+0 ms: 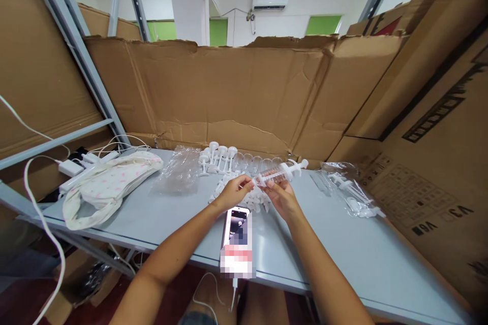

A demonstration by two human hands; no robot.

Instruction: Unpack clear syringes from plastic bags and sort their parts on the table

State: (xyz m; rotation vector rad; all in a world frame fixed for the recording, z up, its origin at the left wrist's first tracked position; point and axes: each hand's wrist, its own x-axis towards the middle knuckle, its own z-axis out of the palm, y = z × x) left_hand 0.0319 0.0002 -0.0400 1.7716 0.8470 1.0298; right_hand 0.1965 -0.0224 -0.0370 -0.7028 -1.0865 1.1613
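Note:
A clear plastic syringe-like tube (275, 175) with a white plunger and handle at its right end is held over the table, tilted up to the right. My right hand (282, 199) grips its barrel from below. The fingers of my left hand (237, 190) are pinched at its left tip, on a small white part. Beneath both hands lies a pile of small white plastic parts (221, 188). Behind them stand white plungers with round ends (231, 153) and a row of clear barrels (256, 163).
A phone (238, 228) with a cable lies at the table's front edge. Left are a clear plastic bag (177, 170), a white cloth pouch (110, 188) and power strips (70, 167). Bagged white parts (353, 193) lie right. Cardboard (229, 91) walls the back and sides.

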